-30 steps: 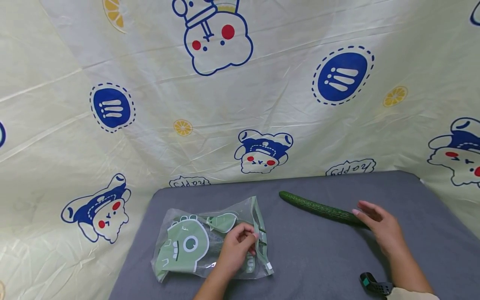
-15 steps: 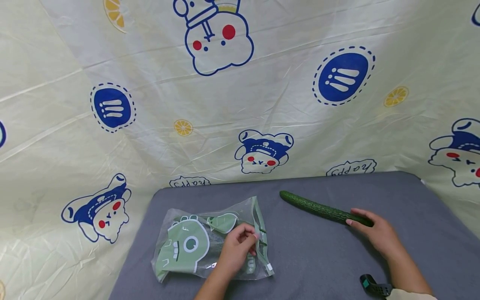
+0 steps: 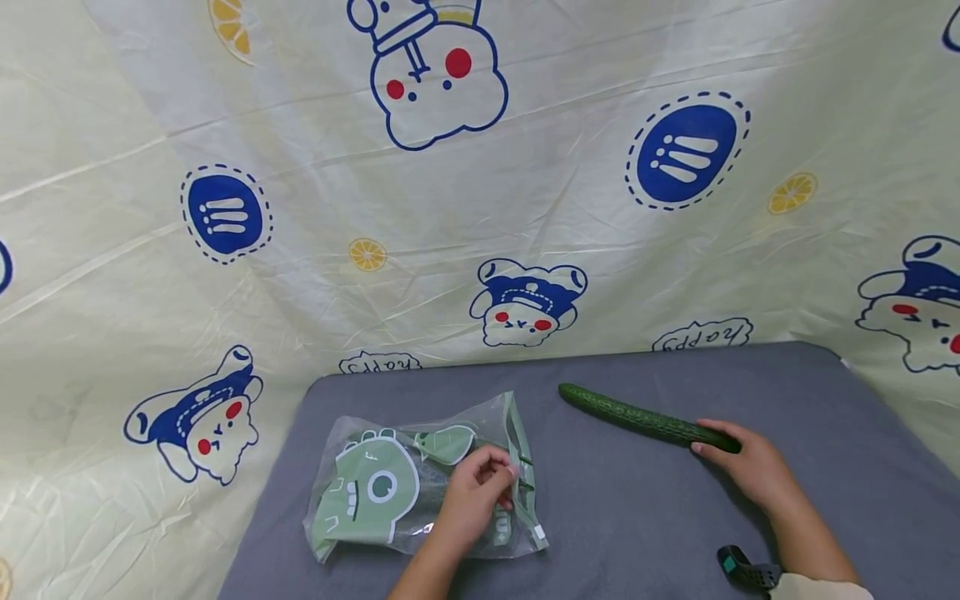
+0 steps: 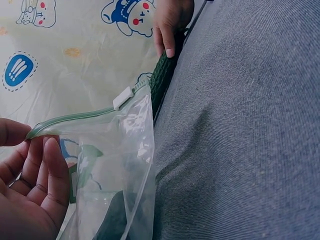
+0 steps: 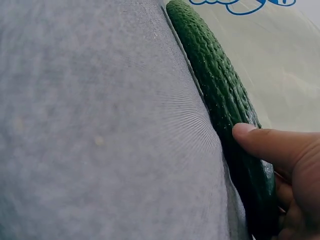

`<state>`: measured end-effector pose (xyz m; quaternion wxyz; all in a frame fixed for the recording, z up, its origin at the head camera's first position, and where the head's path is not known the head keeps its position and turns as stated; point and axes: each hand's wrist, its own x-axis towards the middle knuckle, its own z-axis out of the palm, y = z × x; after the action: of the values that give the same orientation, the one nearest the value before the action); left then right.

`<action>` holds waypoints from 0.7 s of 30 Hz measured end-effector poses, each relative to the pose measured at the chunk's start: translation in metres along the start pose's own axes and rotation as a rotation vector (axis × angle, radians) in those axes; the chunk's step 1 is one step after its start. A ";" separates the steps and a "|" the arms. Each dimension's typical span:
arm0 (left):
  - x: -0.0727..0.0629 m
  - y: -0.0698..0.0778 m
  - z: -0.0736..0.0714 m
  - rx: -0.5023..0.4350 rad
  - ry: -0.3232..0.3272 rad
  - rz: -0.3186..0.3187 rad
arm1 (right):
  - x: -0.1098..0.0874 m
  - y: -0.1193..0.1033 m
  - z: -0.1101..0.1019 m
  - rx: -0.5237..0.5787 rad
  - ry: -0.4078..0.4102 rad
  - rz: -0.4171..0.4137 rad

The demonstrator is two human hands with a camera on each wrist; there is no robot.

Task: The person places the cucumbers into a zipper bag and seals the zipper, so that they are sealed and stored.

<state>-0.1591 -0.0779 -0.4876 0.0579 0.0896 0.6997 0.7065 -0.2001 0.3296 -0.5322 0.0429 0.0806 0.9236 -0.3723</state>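
A clear zip bag (image 3: 375, 492) with a green cartoon print lies on the left half of the table, something dark green inside it. My left hand (image 3: 474, 496) pinches the upper layer of its mouth between thumb and fingers, lifting that edge, as the left wrist view shows. The white slider (image 4: 123, 98) sits at one end of the green zip strip. To the right, a long dark green cucumber (image 3: 630, 414) lies slanted on the cloth. My right hand (image 3: 750, 467) grips its near right end, with the thumb along one side and the fingers round the other.
Grey cloth covers the table (image 3: 600, 517). Behind it hangs a pale printed curtain (image 3: 420, 200) that meets the table's back edge. A black band (image 3: 750, 571) is on the right wrist.
My right hand has come down and closed its thumb and fingers on the cucumber's right end. The left hand and the bag have stayed in place.
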 end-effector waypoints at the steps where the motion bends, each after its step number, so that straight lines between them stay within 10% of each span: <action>1: 0.000 0.000 0.000 0.002 0.002 0.002 | 0.000 0.000 0.000 -0.009 0.004 -0.008; 21: 0.001 0.001 -0.001 0.001 -0.005 0.002 | -0.004 -0.005 0.000 0.005 -0.029 -0.092</action>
<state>-0.1608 -0.0788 -0.4867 0.0587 0.0920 0.6998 0.7060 -0.1968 0.3261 -0.5284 0.0391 0.0325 0.9246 -0.3776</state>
